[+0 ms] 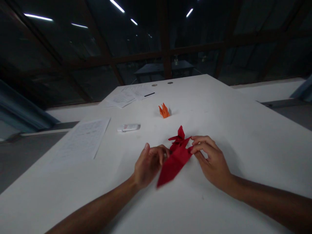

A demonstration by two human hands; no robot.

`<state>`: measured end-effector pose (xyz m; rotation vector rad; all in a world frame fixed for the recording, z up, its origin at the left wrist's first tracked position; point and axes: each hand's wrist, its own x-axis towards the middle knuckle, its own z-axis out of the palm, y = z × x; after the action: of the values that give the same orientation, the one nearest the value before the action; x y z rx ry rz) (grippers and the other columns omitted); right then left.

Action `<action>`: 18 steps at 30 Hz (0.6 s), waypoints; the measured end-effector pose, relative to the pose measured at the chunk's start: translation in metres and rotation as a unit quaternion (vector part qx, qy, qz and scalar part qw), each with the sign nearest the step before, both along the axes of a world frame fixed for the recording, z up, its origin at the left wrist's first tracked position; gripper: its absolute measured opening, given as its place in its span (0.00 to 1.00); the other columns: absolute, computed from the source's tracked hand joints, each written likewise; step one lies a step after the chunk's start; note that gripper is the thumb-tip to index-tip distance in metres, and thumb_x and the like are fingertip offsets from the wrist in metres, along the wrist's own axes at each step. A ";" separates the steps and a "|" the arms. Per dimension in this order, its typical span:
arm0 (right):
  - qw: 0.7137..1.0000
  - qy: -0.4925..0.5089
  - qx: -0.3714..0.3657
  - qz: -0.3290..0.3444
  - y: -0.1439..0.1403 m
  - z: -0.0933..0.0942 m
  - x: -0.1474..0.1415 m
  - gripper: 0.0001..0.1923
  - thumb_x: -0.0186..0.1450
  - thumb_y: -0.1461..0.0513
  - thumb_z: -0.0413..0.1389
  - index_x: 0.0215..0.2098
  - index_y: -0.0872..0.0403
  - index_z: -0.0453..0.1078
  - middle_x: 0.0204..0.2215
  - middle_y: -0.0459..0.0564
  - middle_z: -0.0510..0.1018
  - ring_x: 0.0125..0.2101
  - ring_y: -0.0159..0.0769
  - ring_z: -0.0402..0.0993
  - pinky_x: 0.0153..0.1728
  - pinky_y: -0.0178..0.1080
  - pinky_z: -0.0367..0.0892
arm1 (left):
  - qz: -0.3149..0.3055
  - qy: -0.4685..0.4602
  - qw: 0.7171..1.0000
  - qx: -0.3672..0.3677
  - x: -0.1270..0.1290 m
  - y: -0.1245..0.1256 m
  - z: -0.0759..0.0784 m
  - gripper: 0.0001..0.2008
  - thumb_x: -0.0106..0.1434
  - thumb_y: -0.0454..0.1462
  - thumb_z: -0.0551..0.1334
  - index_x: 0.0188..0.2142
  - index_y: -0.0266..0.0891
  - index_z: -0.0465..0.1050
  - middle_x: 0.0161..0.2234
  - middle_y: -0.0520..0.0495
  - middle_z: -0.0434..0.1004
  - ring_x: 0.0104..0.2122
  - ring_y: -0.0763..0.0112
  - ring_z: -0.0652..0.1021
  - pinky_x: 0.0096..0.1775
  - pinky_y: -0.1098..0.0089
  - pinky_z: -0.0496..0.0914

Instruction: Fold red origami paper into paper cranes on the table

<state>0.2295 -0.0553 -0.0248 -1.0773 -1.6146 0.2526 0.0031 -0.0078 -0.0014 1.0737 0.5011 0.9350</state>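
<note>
Red paper model [175, 159] lies on white table [243, 130] between both hands, already much folded: pointed flaps up at far end, long flat tail toward camera; further folds probably left. Left hand [148, 164] pinches its left edge, right hand [211, 157] its right corner. Beyond: finished orange model [164, 111], white remote-like object [129, 127], printed sheets [84, 139]. Nothing obstructs.

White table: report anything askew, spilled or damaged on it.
Nothing stands out. Both hands, left hand and right hand, pinch the red folded paper; the orange paper figure stands upright on the table.
</note>
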 end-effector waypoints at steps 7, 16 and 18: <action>0.983 -0.128 0.126 0.033 -0.009 0.001 0.000 0.17 0.66 0.77 0.50 0.34 0.49 0.72 0.45 0.50 0.73 0.54 0.45 0.72 0.58 0.60 0.60 | -0.077 0.139 0.986 0.058 0.001 -0.009 -0.006 0.20 0.60 0.49 0.71 0.40 0.41 0.66 0.35 0.49 0.73 0.32 0.68 0.74 0.35 0.68 0.67; 0.981 -0.121 0.131 0.071 -0.009 -0.001 -0.006 0.17 0.64 0.74 0.56 0.47 0.51 0.71 0.41 0.51 0.76 0.44 0.42 0.74 0.53 0.56 0.68 | -0.017 0.191 0.973 0.125 0.009 -0.014 -0.002 0.14 0.67 0.43 0.66 0.47 0.42 0.68 0.42 0.46 0.75 0.42 0.66 0.76 0.44 0.67 0.68; 0.983 -0.117 0.123 0.075 -0.011 0.001 -0.008 0.16 0.64 0.74 0.56 0.47 0.51 0.71 0.40 0.51 0.75 0.43 0.43 0.72 0.51 0.55 0.70 | -0.012 0.203 0.970 0.136 0.009 -0.015 -0.002 0.13 0.67 0.44 0.65 0.46 0.41 0.68 0.42 0.45 0.76 0.42 0.65 0.77 0.43 0.67 0.69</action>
<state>0.2216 -0.0662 -0.0235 -0.8195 -1.8852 0.0231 0.0119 -0.0228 -0.0032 1.5313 0.7072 0.7762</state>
